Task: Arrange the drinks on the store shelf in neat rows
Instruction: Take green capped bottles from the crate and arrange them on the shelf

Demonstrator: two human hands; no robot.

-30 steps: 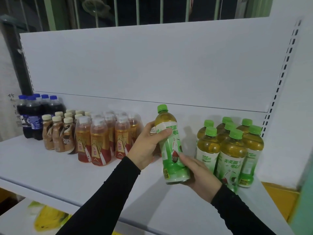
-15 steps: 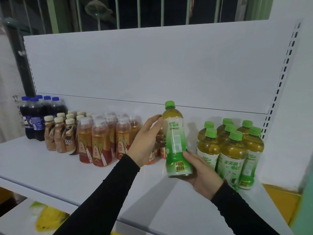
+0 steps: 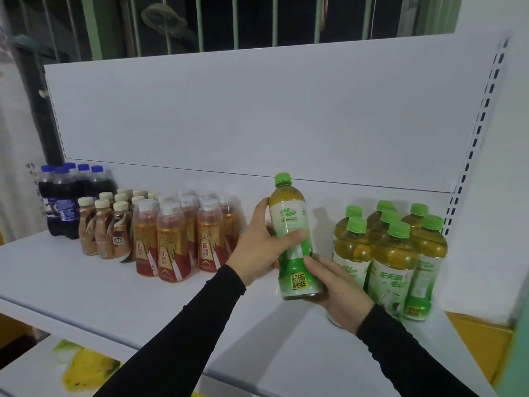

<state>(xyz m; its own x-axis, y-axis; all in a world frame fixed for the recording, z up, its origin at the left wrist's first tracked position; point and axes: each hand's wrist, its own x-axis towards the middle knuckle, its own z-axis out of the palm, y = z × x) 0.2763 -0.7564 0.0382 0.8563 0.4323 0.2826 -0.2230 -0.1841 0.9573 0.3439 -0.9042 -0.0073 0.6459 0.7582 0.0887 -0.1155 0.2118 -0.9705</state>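
A green-capped tea bottle (image 3: 290,222) stands upright above the white shelf (image 3: 86,285), held in both hands. My left hand (image 3: 262,243) grips its middle from the left, thumb across the label. My right hand (image 3: 337,287) cups its base from the right. Just to the right stands a group of several matching green tea bottles (image 3: 392,253). Something orange shows behind my left hand, mostly hidden.
Left of my hands stand several red-gold energy drink bottles (image 3: 171,242), then brown coffee bottles (image 3: 103,230), then blue-capped cola bottles (image 3: 63,196) at the far left. A white back panel (image 3: 257,116) rises behind. A slotted upright (image 3: 481,124) bounds the right side.
My left hand has closed round the bottle's middle after touching it with loose fingers. The bottle has turned upright from its earlier tilt, its label rotated.
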